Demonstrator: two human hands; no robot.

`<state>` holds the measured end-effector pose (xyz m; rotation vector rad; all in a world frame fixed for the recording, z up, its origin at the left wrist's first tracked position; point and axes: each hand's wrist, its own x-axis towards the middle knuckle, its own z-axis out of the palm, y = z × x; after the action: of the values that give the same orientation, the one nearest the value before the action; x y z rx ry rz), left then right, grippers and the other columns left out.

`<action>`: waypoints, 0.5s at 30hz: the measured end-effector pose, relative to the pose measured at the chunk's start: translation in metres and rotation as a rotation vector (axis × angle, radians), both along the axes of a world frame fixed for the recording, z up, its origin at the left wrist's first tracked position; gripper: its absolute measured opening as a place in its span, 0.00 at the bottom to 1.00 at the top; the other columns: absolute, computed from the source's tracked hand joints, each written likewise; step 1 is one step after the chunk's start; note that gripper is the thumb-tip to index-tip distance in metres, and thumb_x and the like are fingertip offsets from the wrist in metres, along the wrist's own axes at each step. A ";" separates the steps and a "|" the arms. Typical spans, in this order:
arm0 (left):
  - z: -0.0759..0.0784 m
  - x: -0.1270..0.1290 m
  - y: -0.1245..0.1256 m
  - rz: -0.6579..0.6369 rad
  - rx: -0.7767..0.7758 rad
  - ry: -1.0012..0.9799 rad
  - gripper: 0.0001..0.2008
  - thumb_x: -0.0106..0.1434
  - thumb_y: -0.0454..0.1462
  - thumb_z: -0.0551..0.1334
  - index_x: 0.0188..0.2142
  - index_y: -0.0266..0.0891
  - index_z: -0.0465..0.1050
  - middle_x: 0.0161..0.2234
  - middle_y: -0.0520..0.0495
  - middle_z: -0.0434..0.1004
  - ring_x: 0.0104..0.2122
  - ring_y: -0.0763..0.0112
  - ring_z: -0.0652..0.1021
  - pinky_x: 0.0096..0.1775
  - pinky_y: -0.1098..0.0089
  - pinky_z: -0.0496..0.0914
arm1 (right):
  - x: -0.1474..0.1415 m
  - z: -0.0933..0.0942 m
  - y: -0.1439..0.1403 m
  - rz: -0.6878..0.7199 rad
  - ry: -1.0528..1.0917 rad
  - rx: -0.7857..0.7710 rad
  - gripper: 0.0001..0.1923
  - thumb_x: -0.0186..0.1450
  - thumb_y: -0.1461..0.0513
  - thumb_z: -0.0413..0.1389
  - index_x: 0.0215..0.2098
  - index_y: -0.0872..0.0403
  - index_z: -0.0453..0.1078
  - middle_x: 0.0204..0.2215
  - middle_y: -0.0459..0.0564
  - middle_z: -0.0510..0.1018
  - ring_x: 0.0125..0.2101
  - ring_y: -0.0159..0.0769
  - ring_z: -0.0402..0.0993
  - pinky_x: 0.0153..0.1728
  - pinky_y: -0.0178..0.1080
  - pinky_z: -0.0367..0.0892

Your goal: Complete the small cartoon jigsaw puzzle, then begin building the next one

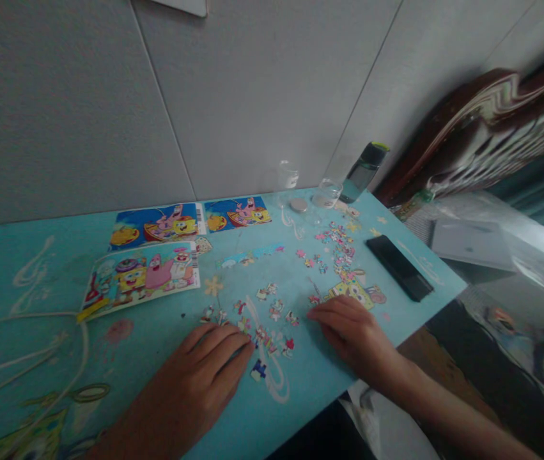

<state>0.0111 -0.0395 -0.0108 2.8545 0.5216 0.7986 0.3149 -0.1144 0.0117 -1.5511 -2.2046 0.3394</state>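
We note both hands flat on the turquoise table [22, 255], palms down. Our left hand [204, 361] lies at the near middle of the tabletop, fingers stretched and close together, clamped on nothing; its fingertips touch the near edge of a loose scatter of small puzzle pieces [272, 313]. Our right hand [348, 326] rests to the right of that scatter, fingers extended and slightly spread, gripping nothing; its fingertips lie just beside a few pieces at the scatter's right edge. We cannot tell whether a piece sits under either palm.

A second, denser cluster of pieces [339, 246] lies farther off, beyond the right hand. One stray blue-and-white piece [258, 369] sits just right of the left hand, near the table's near edge.

Three printed cartoon picture cards lie on the far left half of the table: one card [142, 276] nearest us, slightly tilted, and two more [156, 225] and [237, 213] side by side against the wall. A black phone [399, 266] lies near the right edge, well apart from the hands. A clear jar [328, 191] and a dark bottle [365, 169] stand at the far right corner, with a clear glass [288, 174] and a round lid [298, 205] just left of them. A white cable [36, 358] loops across the near left of the table.
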 end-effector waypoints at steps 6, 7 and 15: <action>-0.001 -0.001 0.004 0.051 -0.002 0.003 0.13 0.71 0.30 0.55 0.50 0.36 0.76 0.46 0.45 0.79 0.48 0.61 0.75 0.54 0.57 0.65 | 0.012 0.000 0.012 -0.222 -0.099 -0.072 0.13 0.72 0.60 0.53 0.50 0.49 0.76 0.41 0.53 0.79 0.40 0.42 0.75 0.45 0.47 0.71; -0.001 -0.002 0.004 0.058 -0.004 0.000 0.13 0.70 0.31 0.56 0.49 0.37 0.76 0.46 0.45 0.78 0.48 0.61 0.75 0.53 0.57 0.66 | 0.010 0.000 0.014 -0.231 -0.102 -0.070 0.13 0.72 0.60 0.53 0.49 0.49 0.77 0.40 0.53 0.79 0.39 0.41 0.75 0.44 0.46 0.71; 0.006 -0.001 0.005 0.065 0.006 -0.003 0.13 0.69 0.30 0.56 0.50 0.36 0.75 0.45 0.44 0.78 0.47 0.62 0.75 0.52 0.57 0.68 | 0.015 0.005 0.035 -0.075 -0.033 -0.179 0.09 0.69 0.64 0.56 0.44 0.48 0.78 0.41 0.50 0.78 0.40 0.36 0.76 0.45 0.42 0.71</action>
<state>0.0098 -0.0344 -0.0050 2.8545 0.6149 0.8155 0.3301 -0.0793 0.0166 -1.7402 -2.1844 0.5038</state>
